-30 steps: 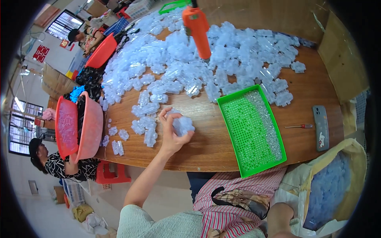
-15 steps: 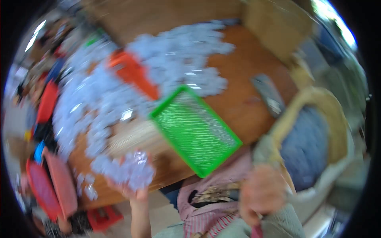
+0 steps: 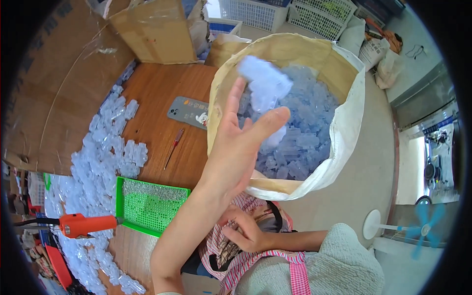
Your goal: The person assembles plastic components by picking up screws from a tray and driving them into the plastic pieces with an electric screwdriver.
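My left hand (image 3: 235, 142) reaches over a large pale sack (image 3: 344, 152), thumb and fingers apart. Just beyond its fingers is a blurred clump of clear plastic pieces (image 3: 265, 83), seemingly loose from the hand. Many similar bluish pieces (image 3: 305, 132) fill the sack. Low at my lap, my right hand (image 3: 243, 231) rests against the pink striped apron (image 3: 231, 268), thumb apart from the loosely bent fingers; nothing shows in it. Left of my left forearm lies a green tray (image 3: 153, 230) with small metal bits, and an orange electric screwdriver (image 3: 88, 225) beside it.
Heaped clear plastic pieces (image 3: 98, 147) cover the table's left side. A phone (image 3: 189, 112) and a thin red-handled screwdriver (image 3: 174, 147) lie near the sack. Cardboard (image 3: 54, 88) walls the far left side. White crates (image 3: 255, 14) stand behind; a blue fan (image 3: 425, 228) is at right.
The view has swung right toward the sack. My left hand, earlier cupping clear pieces at the table edge, is now over the sack with its fingers spread and the pieces coming away.
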`<state>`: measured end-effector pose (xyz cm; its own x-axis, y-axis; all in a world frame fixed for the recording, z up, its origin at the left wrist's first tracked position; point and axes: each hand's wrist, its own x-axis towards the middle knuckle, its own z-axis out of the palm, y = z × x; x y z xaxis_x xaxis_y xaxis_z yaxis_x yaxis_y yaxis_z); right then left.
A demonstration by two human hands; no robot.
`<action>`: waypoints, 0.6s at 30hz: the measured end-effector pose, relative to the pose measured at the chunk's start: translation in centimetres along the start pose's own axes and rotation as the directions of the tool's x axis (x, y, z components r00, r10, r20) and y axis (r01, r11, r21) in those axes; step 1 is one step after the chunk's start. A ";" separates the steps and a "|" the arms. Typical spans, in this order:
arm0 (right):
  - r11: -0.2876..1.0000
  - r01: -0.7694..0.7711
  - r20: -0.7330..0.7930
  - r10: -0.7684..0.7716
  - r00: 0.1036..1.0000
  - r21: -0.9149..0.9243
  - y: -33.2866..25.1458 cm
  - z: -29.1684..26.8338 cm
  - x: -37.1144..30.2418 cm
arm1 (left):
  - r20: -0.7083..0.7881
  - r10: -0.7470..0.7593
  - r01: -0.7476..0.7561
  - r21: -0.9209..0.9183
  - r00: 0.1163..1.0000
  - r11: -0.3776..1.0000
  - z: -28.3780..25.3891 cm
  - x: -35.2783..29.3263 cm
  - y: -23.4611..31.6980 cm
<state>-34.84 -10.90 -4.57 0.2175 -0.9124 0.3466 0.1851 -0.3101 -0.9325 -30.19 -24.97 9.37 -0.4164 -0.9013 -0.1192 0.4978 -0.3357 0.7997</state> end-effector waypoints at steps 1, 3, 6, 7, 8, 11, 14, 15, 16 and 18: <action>0.999 0.033 0.016 -0.033 0.999 0.010 0.0 0.1 -0.1 | -0.143 -0.044 0.064 0.142 0.989 0.988 0.7 0.3 0.0; 0.999 0.045 -0.011 -0.045 0.999 0.022 -0.2 -0.8 0.4 | -0.134 -0.052 0.088 0.277 0.990 0.957 0.3 0.0 -1.0; 0.986 0.133 0.052 -0.129 0.990 -0.100 0.4 -1.9 1.6 | -0.094 0.021 0.017 0.387 0.995 0.922 -2.4 -2.5 -1.2; 0.987 0.146 0.074 -0.141 0.987 -0.062 0.2 -1.3 2.3 | -0.143 0.077 0.001 0.480 0.987 0.878 -3.4 -4.6 -0.2; 0.996 0.077 0.104 -0.071 0.992 -0.049 0.3 -0.8 2.8 | -0.194 0.145 -0.006 0.580 0.970 0.815 -4.6 -6.3 0.1; 0.990 -0.081 0.174 0.100 0.980 -0.115 1.0 0.4 4.4 | -0.369 0.334 0.093 0.780 0.868 0.619 -9.4 -11.8 0.3; 0.940 -0.063 0.156 0.121 0.980 -0.335 1.5 0.7 6.7 | -0.510 0.507 0.259 0.835 0.695 0.485 -12.7 -16.7 0.3; 0.940 -0.091 0.141 0.144 0.979 -0.329 2.2 1.0 7.2 | -0.551 0.530 0.314 0.823 0.645 0.473 -13.6 -18.5 0.4; 0.918 -0.189 0.158 0.256 0.954 -0.350 2.0 1.1 7.9 | -0.611 0.519 0.340 0.780 0.598 0.525 -14.7 -20.4 0.3; 0.854 -0.169 0.192 0.295 0.936 -0.492 3.1 1.6 8.4 | -0.672 0.529 0.393 0.737 0.519 0.550 -16.8 -23.3 -0.9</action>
<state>-30.93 -19.13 -4.43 0.4424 -0.8942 0.0684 -0.3498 -0.2423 -0.9050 -8.13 -8.29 1.51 0.5583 -0.8289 -0.0342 -0.4506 -0.3377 0.8264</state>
